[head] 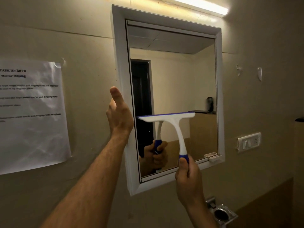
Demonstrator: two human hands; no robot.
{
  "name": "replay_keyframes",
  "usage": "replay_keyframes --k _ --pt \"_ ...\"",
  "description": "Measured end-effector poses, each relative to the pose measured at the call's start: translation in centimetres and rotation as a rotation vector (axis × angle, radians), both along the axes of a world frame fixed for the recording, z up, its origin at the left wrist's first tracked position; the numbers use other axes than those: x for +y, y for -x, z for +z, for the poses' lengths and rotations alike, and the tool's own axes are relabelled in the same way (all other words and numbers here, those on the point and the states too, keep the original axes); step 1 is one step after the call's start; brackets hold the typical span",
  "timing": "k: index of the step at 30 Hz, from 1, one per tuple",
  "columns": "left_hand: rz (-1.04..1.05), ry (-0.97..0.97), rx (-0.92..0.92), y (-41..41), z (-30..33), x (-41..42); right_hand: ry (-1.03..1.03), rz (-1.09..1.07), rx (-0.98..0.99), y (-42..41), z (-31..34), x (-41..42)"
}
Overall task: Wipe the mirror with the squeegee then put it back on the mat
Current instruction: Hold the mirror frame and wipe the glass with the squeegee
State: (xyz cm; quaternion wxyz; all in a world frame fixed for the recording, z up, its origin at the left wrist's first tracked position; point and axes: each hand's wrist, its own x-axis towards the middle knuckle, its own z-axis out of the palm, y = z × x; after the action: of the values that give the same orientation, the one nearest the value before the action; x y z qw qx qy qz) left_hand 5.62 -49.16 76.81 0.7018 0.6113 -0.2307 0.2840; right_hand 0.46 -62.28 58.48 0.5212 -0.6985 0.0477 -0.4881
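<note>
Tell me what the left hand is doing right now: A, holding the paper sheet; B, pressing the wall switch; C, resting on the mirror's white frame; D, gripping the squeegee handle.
C: the left hand lies open against the mirror frame, while the right hand holds the squeegee.

The squeegee (171, 122) is gripped by its blue handle in the right hand (189, 175), blade laid against the mirror (181, 76). The white frame (121, 79) is touched by the left hand (119, 116).
</note>
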Motion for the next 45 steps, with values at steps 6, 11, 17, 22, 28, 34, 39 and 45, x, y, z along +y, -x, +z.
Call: replay_keyframes --k 6,11,17,22,28,34,39,45 --pt "0.089 -0.016 -0.006 -0.5 -0.2 -0.3 -0.012 -0.072 0.108 1.0 -5.4 -0.2" --pt "0.106 -0.021 -0.048 -1.4 -0.3 -0.4 -0.036 -0.041 0.044 1.4 -3.5 0.1" --pt "0.058 -0.007 -0.047 0.1 -0.1 -0.1 0.029 0.012 0.015 0.2 -0.2 0.6" --pt "0.073 0.002 -0.05 -0.4 -0.2 -0.2 0.02 0.038 0.095 1.2 -3.6 0.6" --pt "0.142 -0.051 -0.058 -2.7 -0.5 -0.6 -0.018 0.019 -0.025 0.5 -1.2 0.1" --pt "0.139 -0.057 -0.061 -3.1 -0.3 -0.8 -0.017 0.015 -0.072 -0.7 -1.2 0.2" --pt "0.127 -0.102 -0.074 -3.8 -0.5 -0.8 -0.026 -0.021 -0.13 0.1 1.1 -1.3" --pt "0.135 -0.099 -0.017 -4.3 -0.6 -0.8 0.014 -0.151 -0.24 -0.9 19.3 -6.3"
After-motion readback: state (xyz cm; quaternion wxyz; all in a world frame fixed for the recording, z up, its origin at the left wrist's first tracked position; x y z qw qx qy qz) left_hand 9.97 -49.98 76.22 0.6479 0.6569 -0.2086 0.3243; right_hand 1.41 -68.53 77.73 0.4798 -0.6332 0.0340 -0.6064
